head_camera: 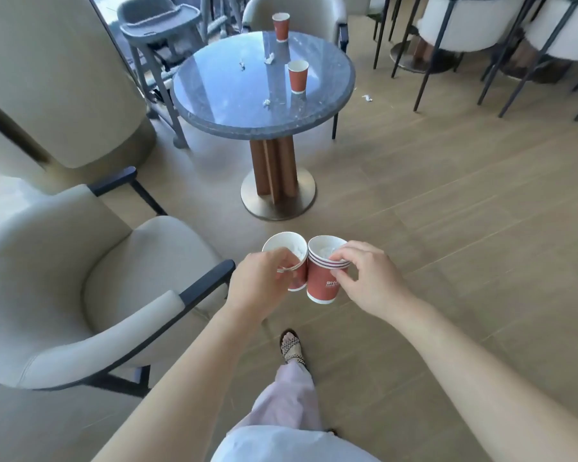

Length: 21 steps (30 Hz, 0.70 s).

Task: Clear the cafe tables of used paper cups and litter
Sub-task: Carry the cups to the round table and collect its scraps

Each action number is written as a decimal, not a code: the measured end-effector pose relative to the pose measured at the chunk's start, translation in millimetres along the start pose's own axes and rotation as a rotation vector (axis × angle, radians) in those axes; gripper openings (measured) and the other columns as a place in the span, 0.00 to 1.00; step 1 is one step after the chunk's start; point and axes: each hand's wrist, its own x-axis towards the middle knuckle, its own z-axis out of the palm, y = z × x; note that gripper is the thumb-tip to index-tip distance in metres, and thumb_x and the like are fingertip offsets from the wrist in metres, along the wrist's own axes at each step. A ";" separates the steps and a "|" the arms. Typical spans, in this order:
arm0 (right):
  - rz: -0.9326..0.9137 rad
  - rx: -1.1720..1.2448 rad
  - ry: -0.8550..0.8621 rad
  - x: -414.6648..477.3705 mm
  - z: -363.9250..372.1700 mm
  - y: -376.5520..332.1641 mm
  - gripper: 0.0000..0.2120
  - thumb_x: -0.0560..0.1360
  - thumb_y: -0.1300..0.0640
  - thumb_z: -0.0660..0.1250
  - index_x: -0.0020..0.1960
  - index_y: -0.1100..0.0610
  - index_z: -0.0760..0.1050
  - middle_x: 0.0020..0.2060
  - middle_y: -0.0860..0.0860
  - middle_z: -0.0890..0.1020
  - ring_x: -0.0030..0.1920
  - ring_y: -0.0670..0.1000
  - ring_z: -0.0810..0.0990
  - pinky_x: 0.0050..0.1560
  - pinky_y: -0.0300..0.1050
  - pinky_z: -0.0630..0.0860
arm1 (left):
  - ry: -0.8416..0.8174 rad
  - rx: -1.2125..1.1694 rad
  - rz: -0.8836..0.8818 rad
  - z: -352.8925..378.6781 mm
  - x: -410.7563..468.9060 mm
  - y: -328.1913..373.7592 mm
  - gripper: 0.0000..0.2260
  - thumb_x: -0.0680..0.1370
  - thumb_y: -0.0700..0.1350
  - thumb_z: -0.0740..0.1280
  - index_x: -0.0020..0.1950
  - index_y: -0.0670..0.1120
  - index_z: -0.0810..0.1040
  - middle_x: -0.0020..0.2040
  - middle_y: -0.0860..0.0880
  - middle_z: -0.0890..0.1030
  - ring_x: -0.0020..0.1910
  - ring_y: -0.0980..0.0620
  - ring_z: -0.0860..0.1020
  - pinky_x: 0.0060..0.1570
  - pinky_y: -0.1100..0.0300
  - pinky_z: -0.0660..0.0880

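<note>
My left hand (264, 285) grips a red paper cup (289, 250) by its rim, with white paper inside it. My right hand (367, 278) pinches the rim of a stack of red paper cups (322, 283), also with crumpled paper inside. The two touch side by side in front of me, over the floor. Ahead stands a round grey table (234, 105) with two more red cups, one at its far edge (281, 26) and one on its right side (297, 76). Small crumpled paper scraps (269, 58) (266, 102) lie on the tabletop.
A beige armchair (80, 288) stands close on my left. A grey high chair (161, 31) and another armchair (301, 11) flank the table. Black-legged white chairs (464, 28) fill the far right. A paper scrap (367, 98) lies on the wooden floor.
</note>
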 end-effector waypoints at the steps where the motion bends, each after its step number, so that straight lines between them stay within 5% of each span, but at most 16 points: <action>1: 0.009 -0.013 -0.002 9.9 -4.2 7.6 0.08 0.70 0.66 0.69 0.47 0.58 0.80 0.47 0.51 0.82 0.50 0.54 0.76 0.48 0.34 0.65 | -0.012 -0.005 0.008 3.0 14.6 2.8 0.07 0.71 0.43 0.66 0.46 0.52 0.80 0.46 0.55 0.83 0.46 0.49 0.79 0.39 0.60 0.69; 13: 0.019 -0.066 0.049 193.9 -48.7 57.0 0.05 0.71 0.64 0.68 0.46 0.57 0.78 0.44 0.49 0.80 0.48 0.52 0.76 0.47 0.41 0.70 | -0.071 -0.008 0.119 -28.2 226.6 24.1 0.07 0.72 0.45 0.66 0.48 0.53 0.80 0.49 0.57 0.83 0.49 0.53 0.78 0.42 0.61 0.72; 21: -0.037 -0.056 0.004 300.7 -33.8 60.9 0.04 0.69 0.62 0.71 0.44 0.56 0.79 0.44 0.48 0.81 0.48 0.51 0.76 0.43 0.33 0.63 | -0.056 0.060 0.093 -50.4 305.6 -5.8 0.05 0.72 0.47 0.65 0.47 0.53 0.77 0.45 0.57 0.79 0.46 0.52 0.77 0.38 0.59 0.69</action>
